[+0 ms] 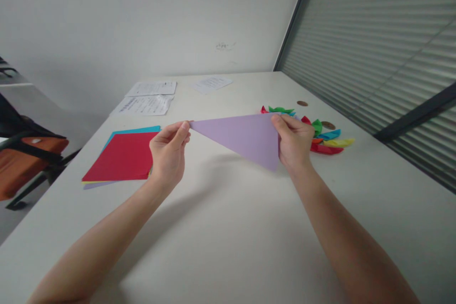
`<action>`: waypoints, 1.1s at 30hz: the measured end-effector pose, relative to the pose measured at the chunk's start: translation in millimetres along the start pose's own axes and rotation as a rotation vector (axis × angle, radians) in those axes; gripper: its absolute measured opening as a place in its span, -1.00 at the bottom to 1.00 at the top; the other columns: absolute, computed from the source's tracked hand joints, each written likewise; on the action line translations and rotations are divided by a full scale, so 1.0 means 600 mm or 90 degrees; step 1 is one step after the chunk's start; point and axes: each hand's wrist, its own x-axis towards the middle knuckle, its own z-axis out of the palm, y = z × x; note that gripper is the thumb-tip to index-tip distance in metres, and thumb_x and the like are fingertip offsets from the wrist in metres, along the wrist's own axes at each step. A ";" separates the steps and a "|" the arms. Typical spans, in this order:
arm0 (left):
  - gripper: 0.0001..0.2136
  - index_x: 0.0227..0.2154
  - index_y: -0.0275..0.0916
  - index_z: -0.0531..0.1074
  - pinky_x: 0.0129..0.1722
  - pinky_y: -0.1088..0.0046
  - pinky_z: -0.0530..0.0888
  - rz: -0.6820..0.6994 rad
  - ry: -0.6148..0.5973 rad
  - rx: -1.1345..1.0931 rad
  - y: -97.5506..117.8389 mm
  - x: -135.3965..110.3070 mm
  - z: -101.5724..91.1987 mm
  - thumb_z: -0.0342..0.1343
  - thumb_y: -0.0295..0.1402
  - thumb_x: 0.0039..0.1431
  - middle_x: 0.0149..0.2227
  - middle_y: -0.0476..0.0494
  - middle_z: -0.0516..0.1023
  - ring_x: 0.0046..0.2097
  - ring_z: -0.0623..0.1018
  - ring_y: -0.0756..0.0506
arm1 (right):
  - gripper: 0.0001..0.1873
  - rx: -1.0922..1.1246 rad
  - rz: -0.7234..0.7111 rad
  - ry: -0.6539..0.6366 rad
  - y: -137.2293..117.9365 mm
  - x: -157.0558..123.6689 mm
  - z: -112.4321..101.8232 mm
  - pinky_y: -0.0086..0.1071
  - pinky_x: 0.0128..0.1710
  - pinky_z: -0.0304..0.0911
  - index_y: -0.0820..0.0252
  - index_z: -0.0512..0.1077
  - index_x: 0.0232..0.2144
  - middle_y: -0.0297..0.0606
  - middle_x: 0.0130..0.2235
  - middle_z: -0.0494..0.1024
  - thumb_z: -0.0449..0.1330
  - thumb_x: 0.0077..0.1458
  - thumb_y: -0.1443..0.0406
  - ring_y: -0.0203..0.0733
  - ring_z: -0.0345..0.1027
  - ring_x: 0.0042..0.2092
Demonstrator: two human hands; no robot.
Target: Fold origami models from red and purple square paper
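A purple sheet of paper [245,137], showing as a triangle, is held up above the white table [228,247] between my two hands. My left hand [170,152] pinches its narrow left tip between thumb and fingers. At the wider right end, my right hand [294,140] grips the upper corner, thumb in front and the other fingers behind. The top edge runs nearly straight from hand to hand, and the lower corner hangs down near my right wrist. Behind my left hand lies a stack of coloured paper with a red sheet [121,156] on top.
Several small folded paper pieces, among them a yellow one [338,142] and a red one [326,149], lie beyond my right hand. Printed sheets [144,104] rest at the back left. Window blinds [374,47] border the right side; an orange chair [32,161] stands left.
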 end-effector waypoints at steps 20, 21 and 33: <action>-0.90 -0.51 -0.19 0.60 -0.48 0.52 0.34 0.170 0.041 0.141 0.001 -0.008 0.001 0.39 -0.33 -0.13 -0.55 -0.01 0.54 -0.50 0.43 0.06 | -0.78 0.013 0.026 0.057 0.007 0.006 0.002 -0.34 -0.41 0.28 0.16 0.56 -0.52 -0.40 -0.54 0.45 0.36 -0.13 0.13 -0.30 0.30 -0.46; -0.90 -0.51 -0.19 0.60 -0.49 0.52 0.35 0.190 0.045 0.155 0.001 -0.009 0.001 0.39 -0.34 -0.12 -0.55 -0.01 0.55 -0.50 0.44 0.06 | -0.78 0.016 0.028 0.058 0.008 0.006 0.002 -0.34 -0.42 0.28 0.17 0.56 -0.51 -0.40 -0.53 0.45 0.36 -0.13 0.13 -0.31 0.30 -0.46; -0.89 -0.52 -0.20 0.58 -0.45 0.48 0.37 0.169 0.035 0.157 0.009 -0.019 0.002 0.39 -0.33 -0.12 -0.54 -0.01 0.56 -0.49 0.46 0.04 | -0.76 -0.020 0.033 0.049 0.009 0.008 0.002 -0.36 -0.47 0.26 0.18 0.55 -0.50 -0.40 -0.56 0.43 0.34 -0.11 0.12 -0.29 0.30 -0.47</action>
